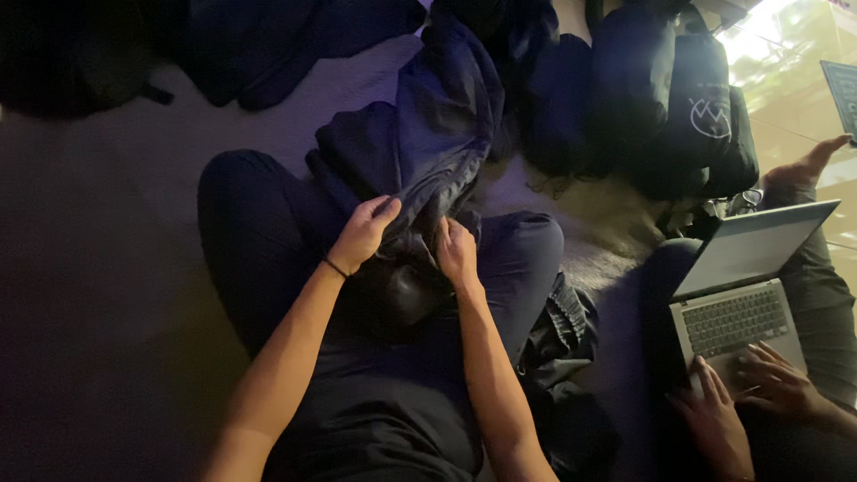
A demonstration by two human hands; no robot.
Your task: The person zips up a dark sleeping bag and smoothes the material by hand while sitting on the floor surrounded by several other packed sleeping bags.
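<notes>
A dark blue garment (428, 152) lies across the seated person's lap, trailing onto the floor (98, 223). The left hand (364, 232) pinches a fold and the right hand (455, 250) grips the cloth just beside it. In the dim light the loose bulk could slip off and bunch, since only that small fold is held.

Four hands show: the person's left hand (364, 234) and right hand (456, 252), both gripping one dark blue garment (428, 152), and two hands (754, 397) of a co-worker at the floor's right edge. One bare foot (808, 167) shows there too. One open laptop (741, 290) rests on the co-worker's lap. One black band (335, 267) circles the left wrist. Several dark bags (665, 98) crowd the floor's far edge; their exact number cannot be told.
</notes>
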